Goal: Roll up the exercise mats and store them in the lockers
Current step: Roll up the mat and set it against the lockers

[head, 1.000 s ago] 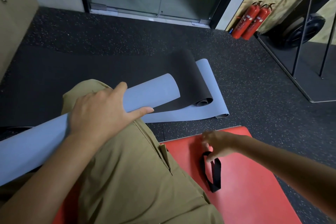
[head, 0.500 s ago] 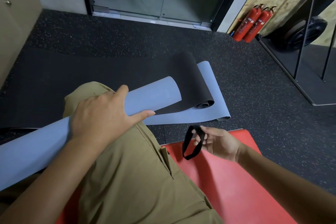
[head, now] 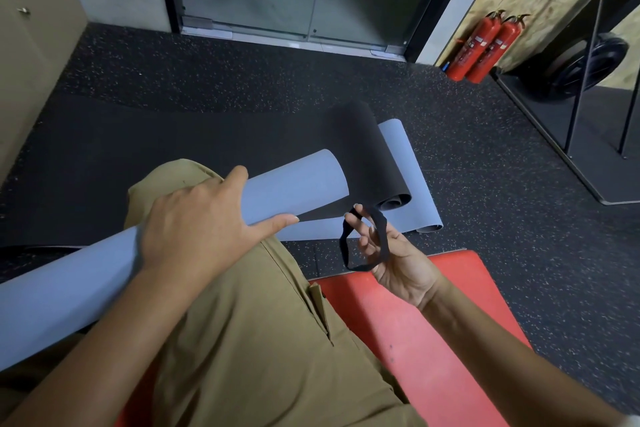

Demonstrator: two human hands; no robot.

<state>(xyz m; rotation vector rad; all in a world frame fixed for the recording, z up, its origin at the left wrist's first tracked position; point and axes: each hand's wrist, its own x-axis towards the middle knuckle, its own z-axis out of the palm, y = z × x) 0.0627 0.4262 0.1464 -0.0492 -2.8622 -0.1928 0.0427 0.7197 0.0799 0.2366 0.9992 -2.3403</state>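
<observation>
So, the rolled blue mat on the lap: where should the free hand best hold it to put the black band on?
Probably near its open right end, coming from the right. The rolled blue mat lies across the thigh, the left hand grips its middle, and that end juts out bare toward the right hand holding the black band.

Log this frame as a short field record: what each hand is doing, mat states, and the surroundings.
left hand: left hand grips the rolled blue mat lying across the lap
right hand: right hand holds the black strap loop on its fingers
other mats: black-and-blue mat partly unrolled on the floor; red mat flat under the person
surroundings: two fire extinguishers by the wall
strap status: not yet on the roll
</observation>
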